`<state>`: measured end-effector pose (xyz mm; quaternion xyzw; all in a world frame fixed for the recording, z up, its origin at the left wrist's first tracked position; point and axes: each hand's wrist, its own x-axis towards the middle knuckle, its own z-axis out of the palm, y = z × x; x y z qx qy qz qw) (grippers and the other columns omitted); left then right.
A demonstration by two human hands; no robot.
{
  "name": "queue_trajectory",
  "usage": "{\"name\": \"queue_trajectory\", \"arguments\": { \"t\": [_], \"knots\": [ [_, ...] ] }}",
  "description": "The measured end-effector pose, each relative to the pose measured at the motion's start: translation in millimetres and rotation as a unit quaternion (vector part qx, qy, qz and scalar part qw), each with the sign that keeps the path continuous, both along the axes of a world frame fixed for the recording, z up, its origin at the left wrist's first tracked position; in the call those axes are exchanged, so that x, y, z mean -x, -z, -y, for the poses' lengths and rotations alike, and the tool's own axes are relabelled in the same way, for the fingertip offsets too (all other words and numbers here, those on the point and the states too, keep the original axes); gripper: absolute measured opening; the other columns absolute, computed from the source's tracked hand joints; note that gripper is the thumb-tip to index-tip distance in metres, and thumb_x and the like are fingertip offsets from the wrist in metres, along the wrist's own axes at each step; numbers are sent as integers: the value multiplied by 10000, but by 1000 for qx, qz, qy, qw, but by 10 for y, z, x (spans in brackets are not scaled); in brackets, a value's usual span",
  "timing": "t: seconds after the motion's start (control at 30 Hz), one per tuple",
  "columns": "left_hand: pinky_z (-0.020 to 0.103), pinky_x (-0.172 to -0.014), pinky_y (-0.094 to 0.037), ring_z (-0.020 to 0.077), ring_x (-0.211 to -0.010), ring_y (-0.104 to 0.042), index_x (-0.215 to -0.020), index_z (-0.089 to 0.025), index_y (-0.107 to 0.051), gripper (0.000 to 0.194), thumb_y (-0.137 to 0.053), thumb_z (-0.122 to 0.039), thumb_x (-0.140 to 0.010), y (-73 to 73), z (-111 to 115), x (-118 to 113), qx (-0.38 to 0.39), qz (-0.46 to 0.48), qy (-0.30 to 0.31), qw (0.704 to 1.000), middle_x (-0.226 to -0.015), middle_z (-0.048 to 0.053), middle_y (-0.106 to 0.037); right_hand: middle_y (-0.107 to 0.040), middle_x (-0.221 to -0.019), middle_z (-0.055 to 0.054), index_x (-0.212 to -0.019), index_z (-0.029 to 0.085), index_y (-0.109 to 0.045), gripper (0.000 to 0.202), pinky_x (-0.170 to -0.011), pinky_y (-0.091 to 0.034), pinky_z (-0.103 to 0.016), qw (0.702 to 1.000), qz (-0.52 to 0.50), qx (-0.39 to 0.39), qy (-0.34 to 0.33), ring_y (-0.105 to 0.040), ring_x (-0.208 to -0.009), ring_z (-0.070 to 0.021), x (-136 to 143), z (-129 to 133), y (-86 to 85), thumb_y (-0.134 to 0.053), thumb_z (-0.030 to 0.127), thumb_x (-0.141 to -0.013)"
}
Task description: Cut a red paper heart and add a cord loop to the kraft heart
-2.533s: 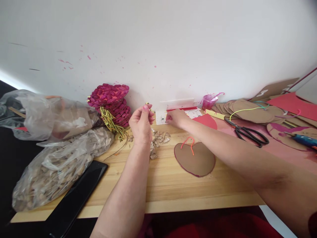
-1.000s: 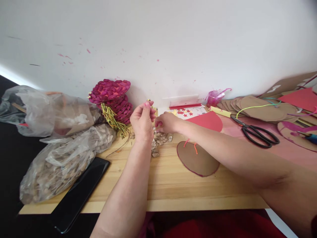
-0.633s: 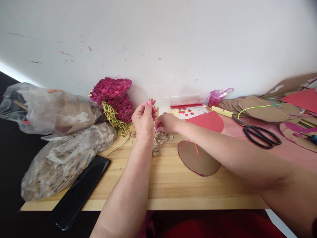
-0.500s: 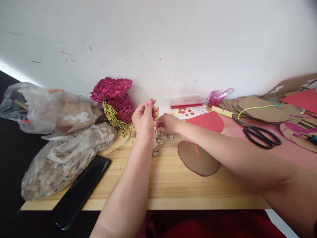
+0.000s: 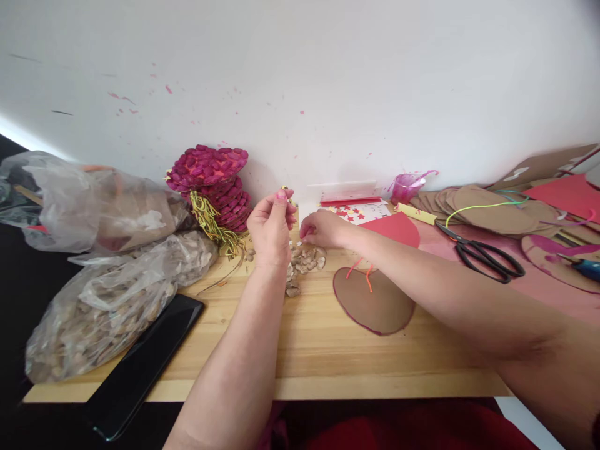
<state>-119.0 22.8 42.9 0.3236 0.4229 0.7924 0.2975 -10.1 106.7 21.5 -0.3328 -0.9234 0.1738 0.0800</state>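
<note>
My left hand (image 5: pixel 270 228) is raised above the table, its thumb pressed to the fingers in a pinch. A small yellowish bit shows behind the fingertips, too small to name. My right hand (image 5: pixel 324 229) reaches in beside it, fingers curled together and tips down by some tiny white stars (image 5: pixel 299 244); what they hold, if anything, is hidden. Just below the hands lies a small heap of brownish shells or seed husks (image 5: pixel 309 259). A heart-shaped brown cardboard piece (image 5: pixel 375 303) with orange cord ends rests under my right forearm. Beyond that hand is a white sheet with red and yellow stars (image 5: pixel 359 213).
At left are a plastic bag of husks (image 5: pixel 103 319), a phone (image 5: pixel 145 369) over the table's front edge, and stacked magenta pieces with yellow cords (image 5: pixel 206 169). Scissors (image 5: pixel 487 256), cardboard shapes (image 5: pixel 469 209), red paper (image 5: pixel 396 229) and a pink-stained cup (image 5: pixel 407 187) are right.
My right fingers have opened out slightly and lifted a little from the husks, showing the tiny white stars. My left hand keeps its pinch. The whole view has shifted slightly.
</note>
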Motion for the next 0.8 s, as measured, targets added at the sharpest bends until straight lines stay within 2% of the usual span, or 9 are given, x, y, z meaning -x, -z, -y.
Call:
{"name": "queue_trajectory", "arguments": {
  "t": [0.23,0.57,0.8],
  "knots": [
    [191,-410,-334,46,-451,-456,-717,-176,-702,223,-754,-389,-759,10,-4,9,7,-8,-2,1000,-714,26,-694,-756,-834,-22,-840,208,-755,80,-674,-409,-241,1000,1,-7,-23,-660,-817,-175,97,37,72,-719,199,-769],
    [185,-403,-317,53,-441,-450,-740,-169,-724,242,-769,-406,-746,-23,9,-13,2,3,-3,1000,-580,-10,-605,-762,-963,-51,-944,164,-747,166,-720,-423,-225,999,3,-18,37,-673,-896,-170,-61,-120,-109,-612,161,-848],
    [194,-415,-329,57,-438,-456,-769,-169,-730,267,-774,-431,-744,-6,6,-8,0,0,5,1000,-575,-12,-605,-767,-905,-33,-930,208,-768,159,-724,-430,-255,1000,15,-19,17,-671,-878,-195,47,-14,16,-706,268,-797]
  ]
}}
